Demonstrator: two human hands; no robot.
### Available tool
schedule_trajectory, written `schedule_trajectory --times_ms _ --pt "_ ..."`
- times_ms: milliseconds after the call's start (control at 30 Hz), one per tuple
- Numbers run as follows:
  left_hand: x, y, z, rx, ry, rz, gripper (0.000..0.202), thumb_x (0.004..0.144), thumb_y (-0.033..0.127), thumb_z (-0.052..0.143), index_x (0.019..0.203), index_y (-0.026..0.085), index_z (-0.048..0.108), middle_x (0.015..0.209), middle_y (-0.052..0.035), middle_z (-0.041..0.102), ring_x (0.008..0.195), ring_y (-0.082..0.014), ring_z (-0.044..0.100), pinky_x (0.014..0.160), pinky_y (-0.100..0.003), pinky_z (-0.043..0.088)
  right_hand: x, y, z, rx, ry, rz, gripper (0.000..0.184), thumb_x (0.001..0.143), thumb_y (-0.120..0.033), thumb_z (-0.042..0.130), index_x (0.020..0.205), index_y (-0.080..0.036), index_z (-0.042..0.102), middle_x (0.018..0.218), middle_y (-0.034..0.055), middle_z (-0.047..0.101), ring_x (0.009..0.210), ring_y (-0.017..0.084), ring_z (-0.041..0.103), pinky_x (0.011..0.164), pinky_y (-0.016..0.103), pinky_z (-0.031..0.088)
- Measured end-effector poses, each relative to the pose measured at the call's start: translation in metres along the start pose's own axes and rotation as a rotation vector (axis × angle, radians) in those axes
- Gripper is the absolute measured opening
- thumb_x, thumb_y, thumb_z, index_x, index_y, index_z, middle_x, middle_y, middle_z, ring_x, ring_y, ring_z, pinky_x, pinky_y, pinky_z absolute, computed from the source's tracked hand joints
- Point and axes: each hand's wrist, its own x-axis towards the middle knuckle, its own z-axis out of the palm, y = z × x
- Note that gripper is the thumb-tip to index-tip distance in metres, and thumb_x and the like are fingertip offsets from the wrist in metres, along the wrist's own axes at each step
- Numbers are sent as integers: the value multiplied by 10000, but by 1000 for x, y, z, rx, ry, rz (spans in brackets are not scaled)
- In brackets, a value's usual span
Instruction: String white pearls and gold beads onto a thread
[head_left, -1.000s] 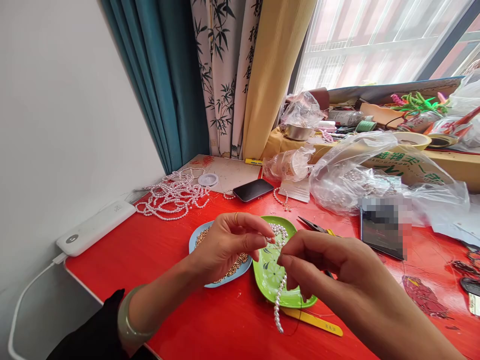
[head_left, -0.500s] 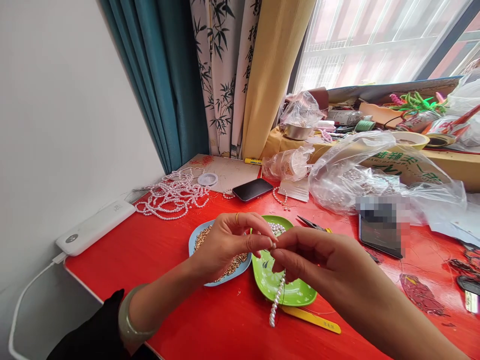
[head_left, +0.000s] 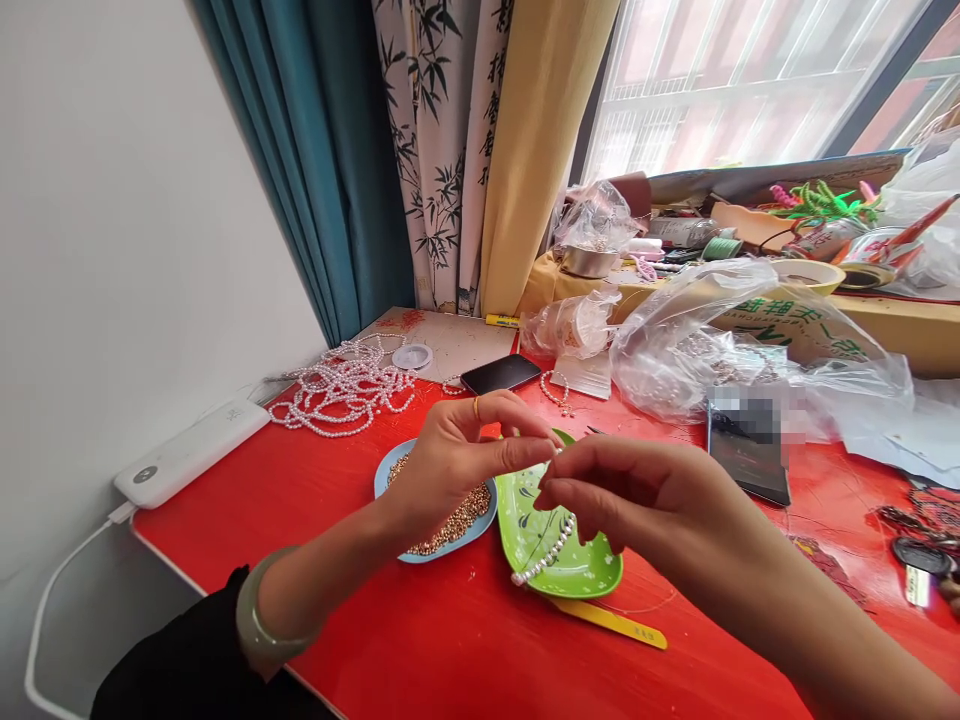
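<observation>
Over the green dish [head_left: 517,540] my two hands meet fingertip to fingertip. My left hand [head_left: 472,450], with a ring and a bangle, has thumb and index finger pinched at a tiny pale bead, mostly hidden. My right hand [head_left: 637,490] is closed in a pinch at the same spot. A strand of pearl beads [head_left: 551,555] hangs below my right fingers, slanting over the dish's near edge; its thin thread barely shows. Left of the dish, partly behind my left hand, a blue dish [head_left: 384,475] holds gold beads [head_left: 461,520].
Yellow tweezers [head_left: 615,622] lie at the green dish's near edge. Long pearl strands [head_left: 341,390] lie heaped at back left, beside a white power strip [head_left: 191,455]. Behind are a black phone [head_left: 501,375] and plastic bags [head_left: 697,350]; another phone [head_left: 750,450] lies right.
My hands have shifted slightly upward, and the bead at the fingertips is now more hidden. The hanging strand has swung left and up, now slanting across the dish. The view has shifted a little.
</observation>
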Motion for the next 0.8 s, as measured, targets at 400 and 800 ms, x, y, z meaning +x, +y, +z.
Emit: schedule_trajectory --times_ms 400,800 --pt "-17 -14 -57 1182 -472 -420 69 691 205 670 744 190 711 799 -36 688 836 -211 576 696 -298 385 -5 -12 -12 72 172 -80 155 797 -289 584 701 -186 648 573 -12 580 487 72 512 421 168 389" --pt "-22 -26 -63 1142 -397 -440 64 711 231 644 694 205 701 799 -25 694 846 -212 574 719 -296 375 -2 -8 -9 11 173 -55 171 787 -313 581 713 -180 659 589 3 596 498 84 512 414 178 394"
